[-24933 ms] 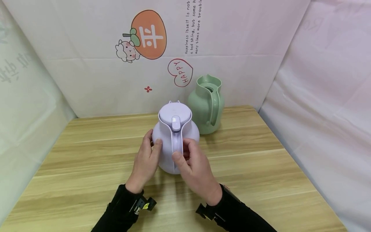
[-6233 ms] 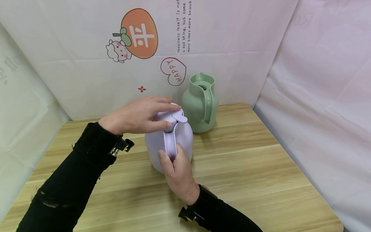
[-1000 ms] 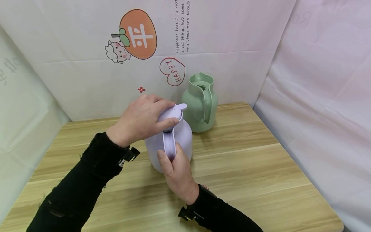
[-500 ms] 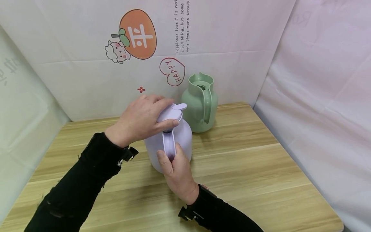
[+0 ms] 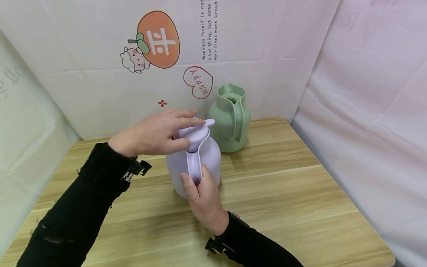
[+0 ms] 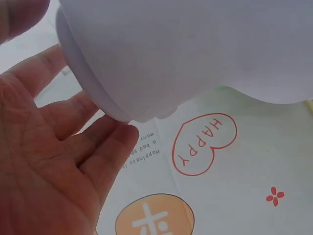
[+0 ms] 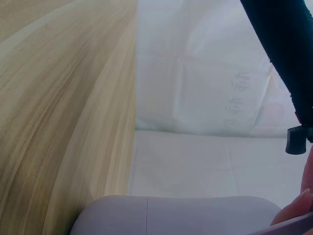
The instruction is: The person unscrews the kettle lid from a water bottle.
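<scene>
A lilac thermal jug [image 5: 211, 155] stands on the wooden table, its handle [image 5: 194, 163] towards me. Its lid [image 5: 197, 136] sits in the neck, and the lid's tab [image 5: 209, 122] points right, out of line with the handle. My left hand [image 5: 153, 133] lies over the lid with relaxed, mostly straight fingers. In the left wrist view, fingertips [image 6: 128, 134] touch the lid's rim and a gap shows between palm and lid. My right hand [image 5: 207, 200] grips the handle, the thumb along its near side. The right wrist view shows mainly the jug's side [image 7: 195, 215].
A green jug [image 5: 230, 126] with an open top stands just behind and right of the lilac one. Behind the wooden table [image 5: 283, 207] hangs a printed white cloth [image 5: 273, 37], with more white cloth at both sides.
The tab, in line with the handle at first, has turned counterclockwise to the right. In the last half second my left hand shifted back left over the lid while the tab stayed put.
</scene>
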Demonstrator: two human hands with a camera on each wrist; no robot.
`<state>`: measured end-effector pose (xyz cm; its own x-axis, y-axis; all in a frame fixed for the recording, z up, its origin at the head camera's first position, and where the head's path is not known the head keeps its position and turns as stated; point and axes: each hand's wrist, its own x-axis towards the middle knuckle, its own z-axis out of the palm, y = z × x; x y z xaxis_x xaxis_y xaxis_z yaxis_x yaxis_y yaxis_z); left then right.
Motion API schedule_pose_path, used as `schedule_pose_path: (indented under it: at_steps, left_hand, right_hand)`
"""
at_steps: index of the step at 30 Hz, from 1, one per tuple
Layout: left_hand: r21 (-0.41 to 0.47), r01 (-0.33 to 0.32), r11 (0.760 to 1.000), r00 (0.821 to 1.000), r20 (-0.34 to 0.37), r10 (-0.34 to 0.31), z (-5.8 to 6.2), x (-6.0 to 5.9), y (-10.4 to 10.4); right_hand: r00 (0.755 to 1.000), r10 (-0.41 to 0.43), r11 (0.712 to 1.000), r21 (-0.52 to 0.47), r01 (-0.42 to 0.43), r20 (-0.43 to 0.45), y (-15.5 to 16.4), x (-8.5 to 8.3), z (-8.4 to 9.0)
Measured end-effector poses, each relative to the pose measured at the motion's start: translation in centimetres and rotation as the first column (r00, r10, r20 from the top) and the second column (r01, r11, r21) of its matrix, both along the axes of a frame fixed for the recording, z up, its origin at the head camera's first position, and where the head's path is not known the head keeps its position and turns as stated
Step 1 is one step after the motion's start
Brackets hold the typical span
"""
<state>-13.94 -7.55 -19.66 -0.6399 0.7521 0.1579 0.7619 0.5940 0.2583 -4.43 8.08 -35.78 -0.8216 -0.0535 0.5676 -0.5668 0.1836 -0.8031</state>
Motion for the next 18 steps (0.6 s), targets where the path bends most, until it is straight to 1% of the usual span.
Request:
schedule_pose_path:
  at_steps: [2, 8, 13, 18]
  left_hand:
    - [-0.010, -0.009, 1.000, 1.000, 0.010, 0.010, 0.05, 0.00, -0.06]
    - [-0.024, -0.010, 1.000, 1.000, -0.011, 0.010, 0.02, -0.12, -0.06]
    - [-0.027, -0.020, 0.999, 1.000, -0.014, 0.020, 0.01, -0.08, -0.06]
    - [-0.029, -0.034, 0.999, 0.998, -0.044, 0.033, -0.10, 0.02, 0.04]
  right_hand:
    - [1.000, -0.002, 1.000, -0.003, 0.002, -0.003, -0.01, -0.04, -0.03]
    - [1.000, -0.004, 1.000, -0.007, 0.005, 0.005, 0.00, -0.05, -0.06]
    - [1.000, 0.001, 1.000, -0.011, -0.001, 0.010, -0.01, 0.00, -0.03]
    - [1.000, 0.011, 1.000, -0.023, -0.011, 0.019, -0.02, -0.02, 0.03]
